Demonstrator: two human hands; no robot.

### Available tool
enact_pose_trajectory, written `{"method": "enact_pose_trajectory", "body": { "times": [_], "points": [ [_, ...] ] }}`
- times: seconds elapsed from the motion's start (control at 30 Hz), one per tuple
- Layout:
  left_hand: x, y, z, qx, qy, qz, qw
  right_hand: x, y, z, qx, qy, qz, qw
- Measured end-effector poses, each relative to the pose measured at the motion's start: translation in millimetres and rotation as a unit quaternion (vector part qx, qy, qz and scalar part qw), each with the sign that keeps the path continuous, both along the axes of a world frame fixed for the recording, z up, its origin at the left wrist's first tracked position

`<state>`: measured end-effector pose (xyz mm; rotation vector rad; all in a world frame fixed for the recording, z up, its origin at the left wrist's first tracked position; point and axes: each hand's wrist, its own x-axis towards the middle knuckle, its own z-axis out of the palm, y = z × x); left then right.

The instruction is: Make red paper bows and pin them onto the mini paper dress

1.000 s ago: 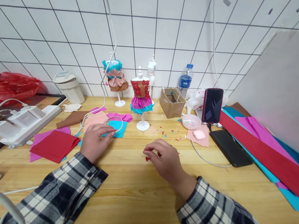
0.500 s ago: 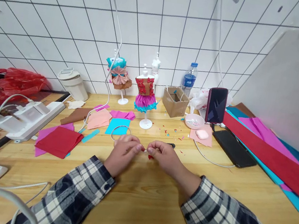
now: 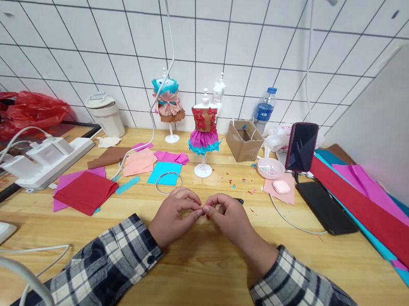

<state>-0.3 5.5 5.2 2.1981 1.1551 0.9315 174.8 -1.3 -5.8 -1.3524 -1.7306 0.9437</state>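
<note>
Thumb and forefinger of the left hand draw narrowly together, their tips meeting those of the right hand, whose thumb and forefinger pinch a tiny red scrap. The scrap is mostly hidden, so I cannot tell whether the left fingertips hold it too. Both hands are above the light wooden table, directly in front of the small white mannequin wearing a brown bodice with red bows and a magenta skirt edged in turquoise.

Farthest left of that mannequin sits a crumpled red plastic bag, followed by a long white power strip. Nearer to the mannequin, still on its left, come red square paper sheets, a beige lidded cup, pale pink paper and a turquoise square sheet. A second mannequin, dressed in turquoise, pink and brown, stands left of it and slightly behind; a bare white mannequin stands just behind it.

To its right are an open brown cardboard box, a clear plastic bottle with a blue label, a round pale pink dish, an upright dark-screened phone, a flat black rectangular device and, farthest right, a long red paper strip.
</note>
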Motion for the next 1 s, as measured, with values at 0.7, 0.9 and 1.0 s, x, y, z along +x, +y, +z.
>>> {"method": "enact_pose_trajectory", "body": {
  "times": [0.7, 0.9, 1.0],
  "points": [
    [-4.2, -4.8, -5.8, -0.126, -0.090, -0.072, 0.985, 9.1, -5.2, -1.1, 0.249, -0.156, -0.024, 0.956],
    [0.1, -4.9, -5.4, -0.042, -0.010, -0.003, 0.999, 2.5, -1.5, -1.6, 0.094, -0.018, -0.051, 0.994],
    [0.4, -2.9, -7.7, -0.005, -0.003, 0.024, 1.000, -1.3, -3.0, 0.0, 0.035, 0.009, -0.039, 0.999]
  ]
}}
